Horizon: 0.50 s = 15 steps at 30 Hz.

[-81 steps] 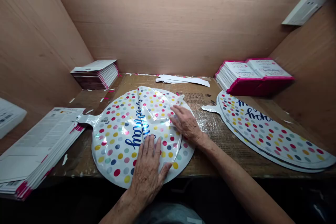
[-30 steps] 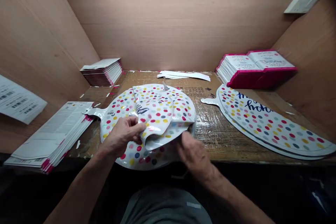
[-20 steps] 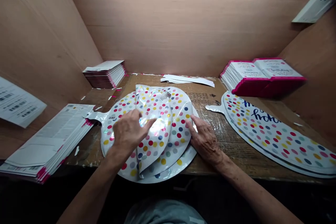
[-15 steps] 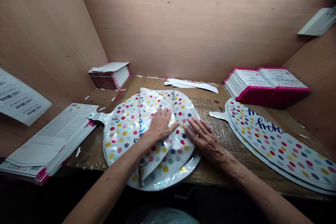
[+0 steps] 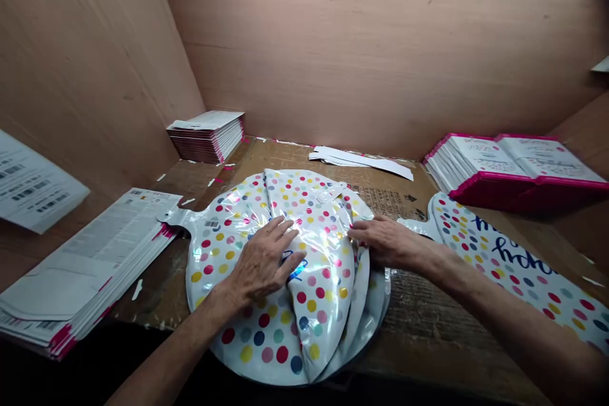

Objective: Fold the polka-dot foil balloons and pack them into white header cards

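Left hand (image 5: 265, 260) rests on balloon (image 5: 328, 269), fingers outstretched; right hand (image 5: 380, 240) at balloon's 2 o'clock edge, grip unclear.

White foil balloon (image 5: 328, 273), multicolored dots, folded, glossy, lying atop flat, round dotted balloon (image 5: 209, 266).

My left hand (image 5: 269, 260) lies palm down, fingers (image 5: 284, 243) apart; my right hand (image 5: 385, 241) points leftward, its fingers seemingly bent, thumb out of sight.

White glare on the dotted foil (image 5: 316, 266), deep shadow below the tabletop (image 5: 419, 311), wide-angle distortion toward the edges.
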{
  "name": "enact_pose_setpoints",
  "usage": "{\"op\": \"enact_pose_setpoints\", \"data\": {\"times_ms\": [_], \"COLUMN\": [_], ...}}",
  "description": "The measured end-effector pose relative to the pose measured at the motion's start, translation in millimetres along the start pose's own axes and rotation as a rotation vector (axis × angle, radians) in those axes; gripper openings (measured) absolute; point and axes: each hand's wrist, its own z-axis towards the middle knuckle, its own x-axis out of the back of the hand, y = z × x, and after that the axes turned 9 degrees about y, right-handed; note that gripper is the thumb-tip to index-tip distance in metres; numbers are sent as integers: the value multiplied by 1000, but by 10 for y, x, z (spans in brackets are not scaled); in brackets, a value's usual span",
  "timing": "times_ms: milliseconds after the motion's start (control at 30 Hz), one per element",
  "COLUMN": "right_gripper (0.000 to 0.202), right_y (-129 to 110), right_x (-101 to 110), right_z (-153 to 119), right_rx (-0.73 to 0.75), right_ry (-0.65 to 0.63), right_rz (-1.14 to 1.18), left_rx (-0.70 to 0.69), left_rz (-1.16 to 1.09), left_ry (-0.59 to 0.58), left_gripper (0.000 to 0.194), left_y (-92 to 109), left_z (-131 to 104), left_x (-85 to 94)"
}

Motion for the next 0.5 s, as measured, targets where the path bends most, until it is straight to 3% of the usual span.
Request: {"op": "enact_pose_setpoints", "data": {"times_ms": [133, 200, 300, 433, 500], "right_gripper": [54, 58, 56, 48, 40], "right_y": [-12, 52, 186, 412, 551], "right_x": [-109, -196, -232, -24, 90], "right_z": [-211, -357, -467, -234, 26], "right_rx": [187, 233, 269, 124, -23], "right_ry": [81, 114, 38, -185, -286], "right_rz": [-53, -16, 146, 494, 689], "left_rx": [-55, -103, -150, -89, 14], "left_rz": [3, 4, -21, -167, -350], "left_ry": [-82, -159, -186, -147, -174], "left_gripper": [57, 62, 68, 56, 63], "left_y": [100, 132, 132, 33, -58], "left_z": [193, 229, 191, 71, 17], "left_x": [-202, -315, -380, -198, -79]}}
